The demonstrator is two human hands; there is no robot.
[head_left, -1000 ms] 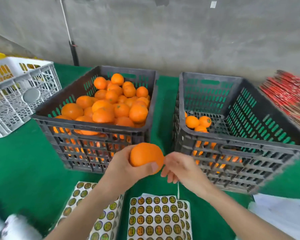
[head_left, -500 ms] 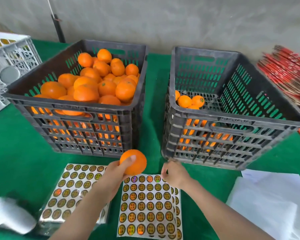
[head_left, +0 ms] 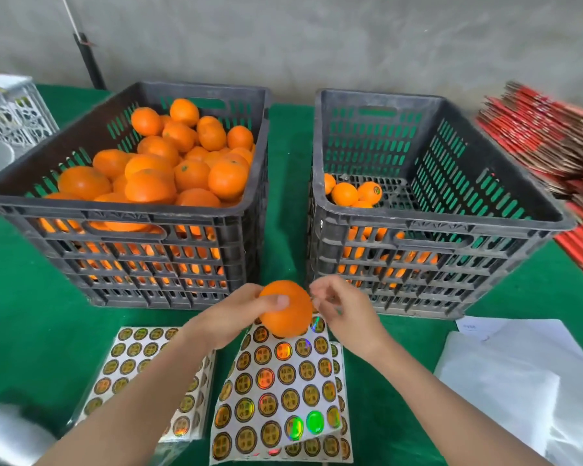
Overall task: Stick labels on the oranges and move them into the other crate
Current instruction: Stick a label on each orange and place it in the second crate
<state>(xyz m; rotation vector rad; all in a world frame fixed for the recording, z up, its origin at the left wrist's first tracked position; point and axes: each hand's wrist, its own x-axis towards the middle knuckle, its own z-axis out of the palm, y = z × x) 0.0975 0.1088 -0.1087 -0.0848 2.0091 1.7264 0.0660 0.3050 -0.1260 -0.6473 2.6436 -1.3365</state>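
Left hand (head_left: 236,314) clamped around an orange (head_left: 285,312) over the label sheet (head_left: 276,391), right hand (head_left: 345,312) curled beside it, grip unclear

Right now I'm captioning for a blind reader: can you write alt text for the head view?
A left hand holds an orange over a label sheet while the right hand curls its fingers beside it; any label there is too small to tell. Behind stand a full black crate, left, and a barely filled crate, right.
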